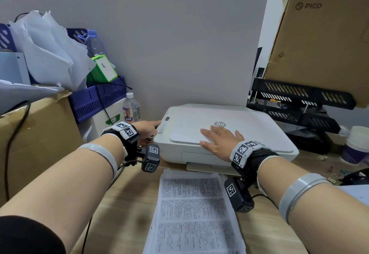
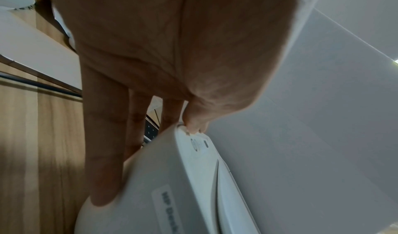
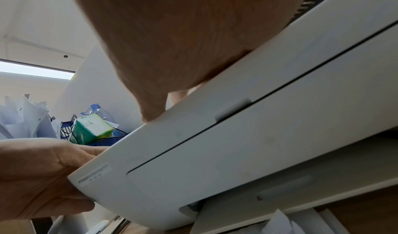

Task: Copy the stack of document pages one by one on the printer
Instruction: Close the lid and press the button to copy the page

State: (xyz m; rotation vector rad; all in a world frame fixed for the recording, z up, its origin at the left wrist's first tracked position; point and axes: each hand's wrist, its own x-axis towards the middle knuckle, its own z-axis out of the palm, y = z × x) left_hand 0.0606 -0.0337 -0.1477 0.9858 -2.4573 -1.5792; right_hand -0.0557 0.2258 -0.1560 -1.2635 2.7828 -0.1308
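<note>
The HP printer (image 1: 223,134) sits in the middle of the head view on the wooden table (image 1: 123,204), its scanner lid (image 1: 199,126) down. The right hand (image 1: 219,140) lies flat on that lid with straight, spread fingers, gripping nothing; this looks meant to keep the lid pressed down while a page is scanned. The left hand (image 1: 147,129) is at the printer's left edge: in the left wrist view its thumb (image 2: 193,125) presses the control strip (image 2: 200,144) while the other fingers (image 2: 103,152) run straight down the printer's side, apparently bracing the machine against the push. The stack of document pages (image 1: 193,213) lies printed side up on the table just in front of the printer, at the lower centre of the frame, between the two forearms and touched by neither hand, probably so the next sheet is close by.
</note>
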